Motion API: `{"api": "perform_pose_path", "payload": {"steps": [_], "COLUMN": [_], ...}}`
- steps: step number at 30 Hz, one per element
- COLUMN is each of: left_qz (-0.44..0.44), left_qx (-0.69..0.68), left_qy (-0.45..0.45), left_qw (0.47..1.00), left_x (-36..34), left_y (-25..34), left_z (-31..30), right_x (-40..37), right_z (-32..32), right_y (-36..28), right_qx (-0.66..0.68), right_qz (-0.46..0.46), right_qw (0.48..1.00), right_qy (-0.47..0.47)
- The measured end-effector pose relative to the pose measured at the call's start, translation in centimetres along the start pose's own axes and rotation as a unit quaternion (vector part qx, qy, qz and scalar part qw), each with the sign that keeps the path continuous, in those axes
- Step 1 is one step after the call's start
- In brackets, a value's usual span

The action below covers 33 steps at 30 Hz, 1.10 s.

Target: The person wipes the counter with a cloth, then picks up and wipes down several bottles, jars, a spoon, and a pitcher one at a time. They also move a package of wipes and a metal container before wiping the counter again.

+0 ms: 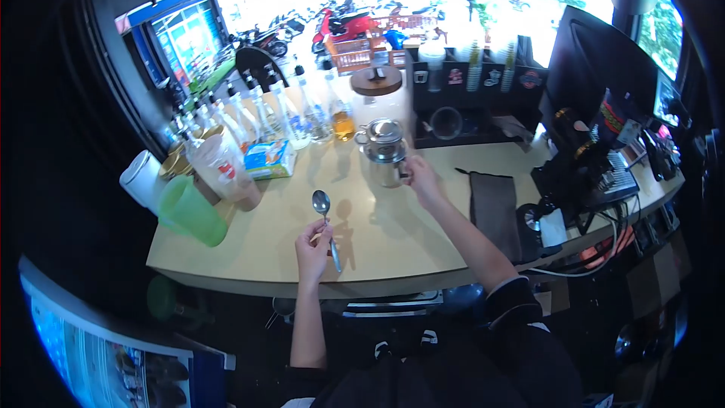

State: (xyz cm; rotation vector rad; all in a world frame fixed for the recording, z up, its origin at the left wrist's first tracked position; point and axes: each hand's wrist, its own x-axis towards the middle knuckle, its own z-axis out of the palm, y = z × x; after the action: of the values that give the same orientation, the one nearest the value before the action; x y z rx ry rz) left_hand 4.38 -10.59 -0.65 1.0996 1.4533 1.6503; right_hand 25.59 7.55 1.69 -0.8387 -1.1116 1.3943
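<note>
A metal spoon (322, 202) is pinched in the fingers of my left hand (311, 248), its bowl pointing up and away from me and its handle end angled down over the counter (400, 230). My right hand (424, 181) is closed on the handle of a small metal pitcher (388, 174). On top of the pitcher sits a metal drip coffee filter (384, 134) with a side handle and a lid. Right behind these stands a large clear jar (370, 108) with a wooden lid (376, 81).
To the left are several pump bottles (291, 117), a blue tissue box (269, 159), a clear plastic cup (220, 164) and a green cup (192, 211). At right lie a dark cloth (492, 205) and cables (574, 273). A black cup rack (483, 98) stands at the back.
</note>
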Motion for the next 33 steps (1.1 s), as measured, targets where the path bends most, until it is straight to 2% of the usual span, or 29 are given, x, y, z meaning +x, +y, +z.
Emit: {"api": "perform_pose_path", "payload": {"steps": [1, 4, 8, 14, 18, 20, 22, 24, 26, 28, 30, 31, 33], "left_qz": [0.001, -0.006, -0.005, 0.001, -0.008, -0.008, -0.006, -0.003, -0.014, -0.026, -0.037, -0.044, -0.042], "left_qx": [-0.014, 0.005, -0.023, 0.013, -0.014, -0.019, -0.014, -0.013, -0.018, -0.012, -0.007, 0.010, 0.045], "left_qy": [0.011, 0.026, 0.054, 0.061, 0.044, 0.023, -0.002, -0.025, -0.073, -0.084, -0.093, -0.107, -0.120], "left_qw": [1.000, 1.000, 0.998, 0.998, 0.999, 1.000, 1.000, 1.000, 0.997, 0.996, 0.995, 0.993, 0.991], "left_x": [-0.4, -1.6, -2.6, -3.0, -2.4, -1.7, -1.0, -0.2, 0.6, 1.2, 2.1, 2.6, 3.7], "left_y": [-0.3, 0.0, 0.5, -0.3, -0.2, -0.2, -0.3, -0.5, -0.7, -0.6, -0.5, -0.7, -1.1], "left_z": [-0.7, -2.0, -4.0, -5.8, -4.9, -3.7, -2.2, -0.7, 0.4, 1.5, 2.5, 2.9, 3.6], "right_x": [0.1, 0.1, 0.2, 0.7, -0.2, -0.5, -1.6, -3.4, -3.5, -4.5, -6.1, -6.4, -6.9], "right_z": [2.3, 8.2, 13.5, 16.8, 16.1, 14.5, 10.8, 5.2, -2.3, -9.6, -14.6, -16.1, -18.0], "right_y": [1.2, 4.1, 6.4, 7.4, 5.6, 5.6, 5.5, 1.9, 2.1, -0.3, -2.6, -1.6, 0.8], "right_qx": [0.017, -0.020, -0.040, -0.041, -0.132, -0.152, -0.247, -0.368, -0.505, -0.538, -0.688, -0.689, -0.739], "right_qz": [0.041, 0.046, 0.060, 0.068, 0.077, 0.076, -0.103, -0.188, -0.280, -0.220, -0.089, -0.088, -0.094], "right_qw": [0.999, 0.995, 0.991, 0.986, 0.968, 0.962, 0.946, 0.884, 0.803, 0.811, 0.719, 0.718, 0.666], "right_qy": [-0.023, -0.088, -0.111, -0.148, -0.199, -0.213, -0.182, -0.219, -0.147, -0.073, 0.033, 0.037, 0.020]}}
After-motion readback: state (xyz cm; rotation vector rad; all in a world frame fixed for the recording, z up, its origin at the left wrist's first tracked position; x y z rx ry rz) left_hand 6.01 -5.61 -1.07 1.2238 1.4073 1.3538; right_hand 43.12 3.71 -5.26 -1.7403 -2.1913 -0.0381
